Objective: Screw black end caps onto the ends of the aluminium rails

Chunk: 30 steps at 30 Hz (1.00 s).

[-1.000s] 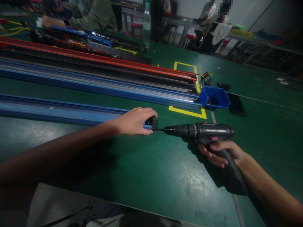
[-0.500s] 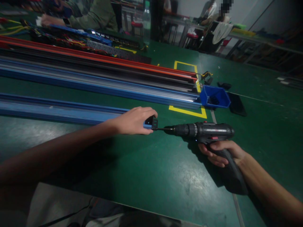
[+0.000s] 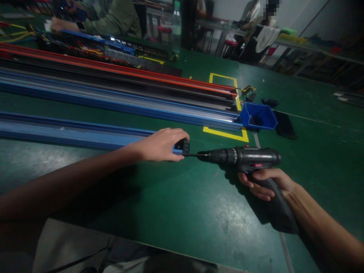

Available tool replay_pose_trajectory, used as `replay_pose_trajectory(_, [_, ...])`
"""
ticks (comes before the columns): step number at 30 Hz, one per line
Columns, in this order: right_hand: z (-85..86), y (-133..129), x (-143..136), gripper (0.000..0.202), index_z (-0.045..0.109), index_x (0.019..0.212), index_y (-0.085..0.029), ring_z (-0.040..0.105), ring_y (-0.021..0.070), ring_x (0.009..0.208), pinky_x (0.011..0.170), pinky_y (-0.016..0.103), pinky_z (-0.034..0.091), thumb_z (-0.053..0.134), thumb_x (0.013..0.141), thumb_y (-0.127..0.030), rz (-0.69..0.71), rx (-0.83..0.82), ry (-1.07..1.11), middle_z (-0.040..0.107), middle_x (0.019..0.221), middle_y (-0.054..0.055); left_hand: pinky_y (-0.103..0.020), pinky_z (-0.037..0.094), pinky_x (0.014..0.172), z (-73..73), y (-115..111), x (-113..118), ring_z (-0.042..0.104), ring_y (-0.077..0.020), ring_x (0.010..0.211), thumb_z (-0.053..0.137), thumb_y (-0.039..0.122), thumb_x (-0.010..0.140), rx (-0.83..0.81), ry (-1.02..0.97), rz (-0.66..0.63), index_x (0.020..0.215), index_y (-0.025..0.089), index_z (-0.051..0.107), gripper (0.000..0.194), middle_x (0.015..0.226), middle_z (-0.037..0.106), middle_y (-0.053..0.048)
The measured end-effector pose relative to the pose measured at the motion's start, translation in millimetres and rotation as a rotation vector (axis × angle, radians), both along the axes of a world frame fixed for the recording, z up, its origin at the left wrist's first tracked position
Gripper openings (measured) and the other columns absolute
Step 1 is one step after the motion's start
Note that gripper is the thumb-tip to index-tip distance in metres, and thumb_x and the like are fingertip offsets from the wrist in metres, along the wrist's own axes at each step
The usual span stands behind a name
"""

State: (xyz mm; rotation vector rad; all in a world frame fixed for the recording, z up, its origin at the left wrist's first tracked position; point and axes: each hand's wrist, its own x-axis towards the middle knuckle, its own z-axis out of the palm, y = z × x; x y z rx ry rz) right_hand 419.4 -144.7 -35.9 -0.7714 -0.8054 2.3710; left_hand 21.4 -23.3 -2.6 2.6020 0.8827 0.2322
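My left hand (image 3: 163, 145) is closed around the right end of a long blue metal profile (image 3: 85, 133) lying on the table. A small black end cap (image 3: 186, 147) sits at that end, between my thumb and fingers. My right hand (image 3: 264, 184) grips the handle of a black cordless drill (image 3: 253, 156), which points left. The drill's long thin bit (image 3: 197, 154) reaches the lower part of the end cap; the contact point itself is too small to make out.
Behind lie more blue profiles (image 3: 142, 107) and an orange-red one (image 3: 159, 75). A blue bin (image 3: 258, 115) with dark parts stands at their right end, beside a dark flat object (image 3: 285, 125). Across the green table (image 3: 182, 212), another person's sleeved arm (image 3: 113, 22) rests near wired assemblies (image 3: 93, 51).
Almost nothing differs. Both hands, the drill and the blue profile keep their places, with the bit still at the end cap.
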Motion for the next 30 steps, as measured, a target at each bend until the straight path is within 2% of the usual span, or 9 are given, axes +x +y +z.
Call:
replay_pose_trajectory(10, [0.9,0.0,-2.2,0.027,0.075,0.110,-0.003,0.046,0.0014,0.041,0.048,0.016,0.057,0.059,0.098,-0.021,-0.015,0.018,0.030,0.069,0.089,0.009,-0.035,0.043,0.090,1.2,-0.9,-0.6,0.066,-0.0255,0.110,0.076,0.039,0.087,-0.004,0.001,-0.003,0.126,0.020,0.063,0.046,0.125,0.068,-0.007])
replay_pose_trajectory(30, [-0.2,-0.4,-1.9,0.026,0.073,0.108,-0.003,0.045,0.0013,0.038,0.045,0.016,0.055,0.061,0.096,-0.022,-0.024,0.010,0.008,0.069,0.087,0.009,-0.035,0.044,0.090,2.6,-1.3,0.9,0.067,-0.0258,0.111,0.077,0.040,0.085,-0.004,0.013,0.014,0.126,0.022,0.063,0.047,0.126,0.069,-0.006])
